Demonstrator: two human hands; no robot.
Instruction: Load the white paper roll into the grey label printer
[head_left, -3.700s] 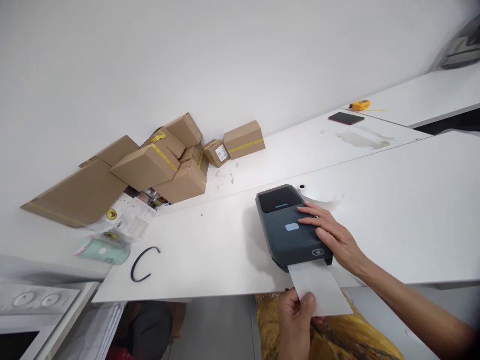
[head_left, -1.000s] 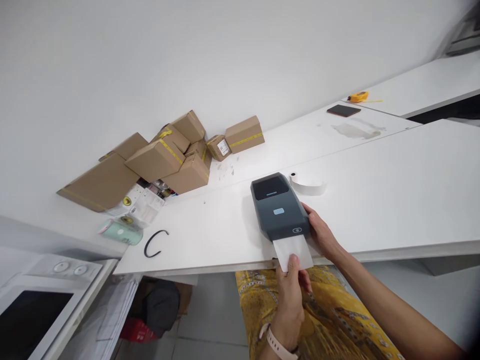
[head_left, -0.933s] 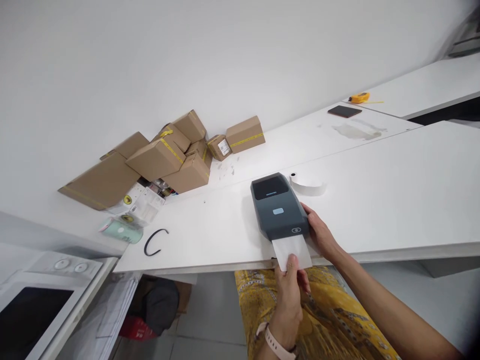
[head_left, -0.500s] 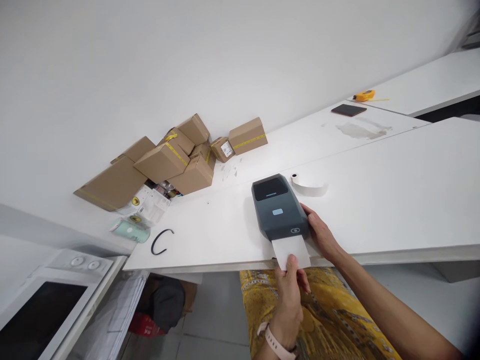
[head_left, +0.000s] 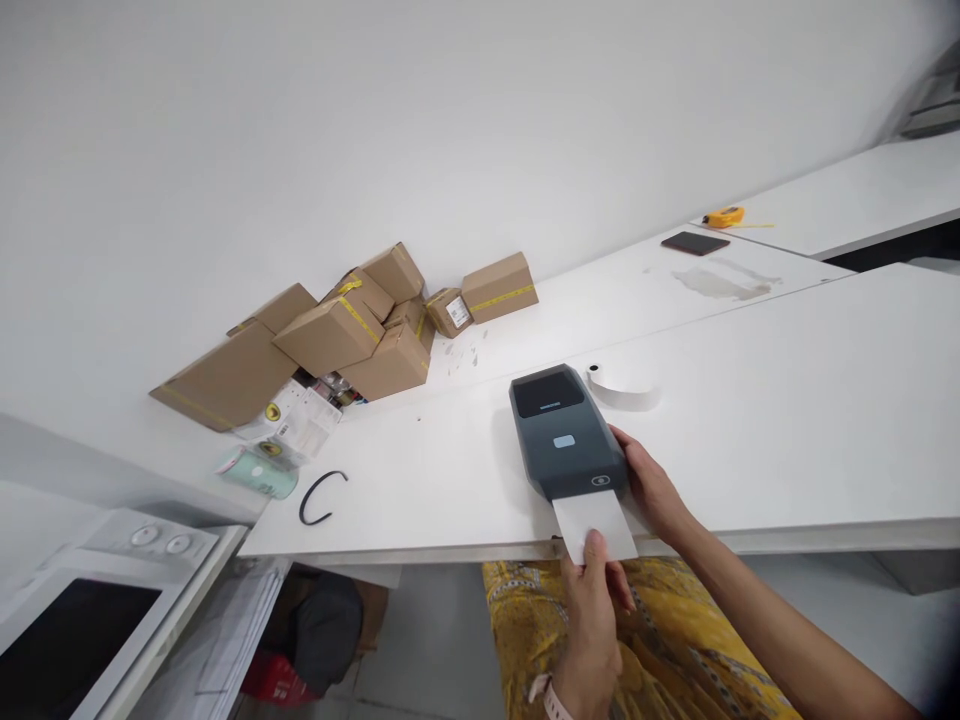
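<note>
A dark grey label printer (head_left: 574, 455) sits near the front edge of the white table, tilted slightly in view. A white strip of label paper (head_left: 589, 515) sticks out of its front end, over the table edge. My left hand (head_left: 596, 590) pinches that paper, thumb on top and fingers below. My right hand (head_left: 652, 485) is closed against the printer's right side; its fingertips are partly hidden behind the casing. Just beyond the printer lies a small paper roll (head_left: 595, 373) with its white tail curling to the right.
Cardboard boxes (head_left: 330, 340) are piled against the wall at left. A black curved band (head_left: 309, 498) and a mint-green canister (head_left: 259, 472) lie nearer. At far right are a dark phone-like slab (head_left: 695, 243) and a yellow tape measure (head_left: 724, 217). A microwave (head_left: 82, 610) stands lower left.
The view has tilted a little, so everything sits slightly lower in the frame. Both hands keep their hold on the paper and the printer.
</note>
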